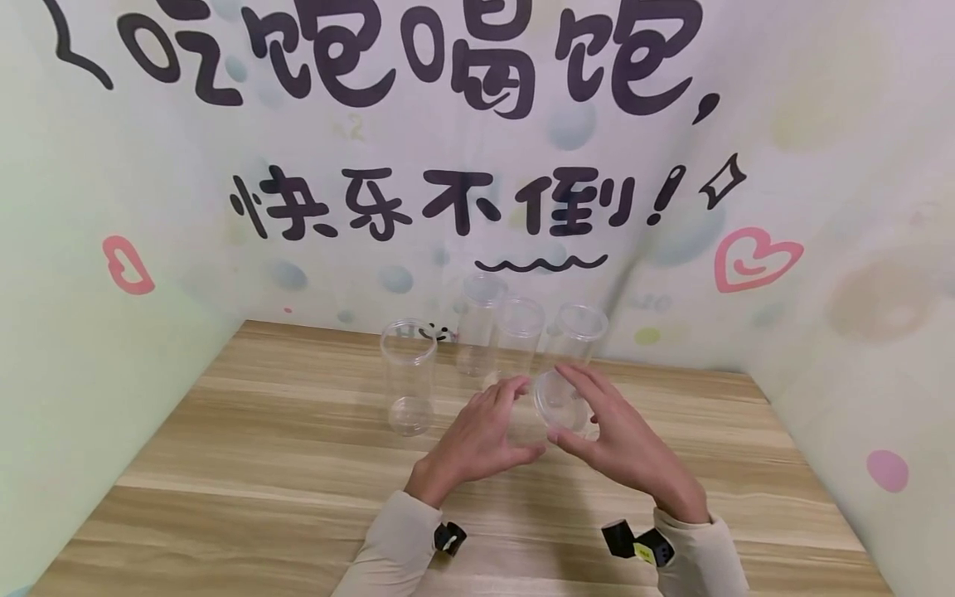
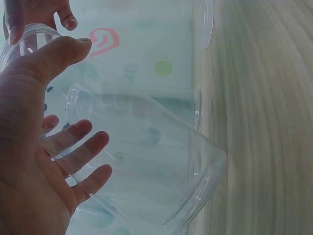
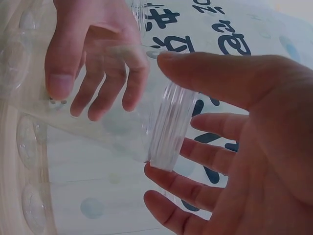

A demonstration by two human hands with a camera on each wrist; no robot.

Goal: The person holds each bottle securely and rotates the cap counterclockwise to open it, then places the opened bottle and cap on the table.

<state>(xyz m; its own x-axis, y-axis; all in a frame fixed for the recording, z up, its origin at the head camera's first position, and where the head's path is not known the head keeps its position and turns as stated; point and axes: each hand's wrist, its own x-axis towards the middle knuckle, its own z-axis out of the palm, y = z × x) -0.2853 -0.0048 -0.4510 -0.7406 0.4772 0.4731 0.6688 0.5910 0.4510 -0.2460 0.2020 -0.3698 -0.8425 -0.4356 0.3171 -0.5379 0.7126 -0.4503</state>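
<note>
A clear plastic jar (image 1: 525, 424) is tilted between the two hands, its round ridged top end turned toward the right hand. My left hand (image 1: 481, 435) holds its side, thumb on one side and fingers on the other, as the left wrist view shows; the fingers show through the clear wall in the right wrist view. My right hand (image 1: 622, 435) grips the ridged top band (image 3: 173, 127), with the thumb above and the fingertips at its lower edge. In the left wrist view the jar's base (image 2: 195, 196) slants down close to the wooden table.
Several similar clear jars stand upright behind the hands: one at the left (image 1: 409, 381), others at the back, including a middle jar (image 1: 518, 332) and a right jar (image 1: 582, 332). The wooden table (image 1: 261, 464) meets printed walls (image 1: 358, 274) at the back and sides.
</note>
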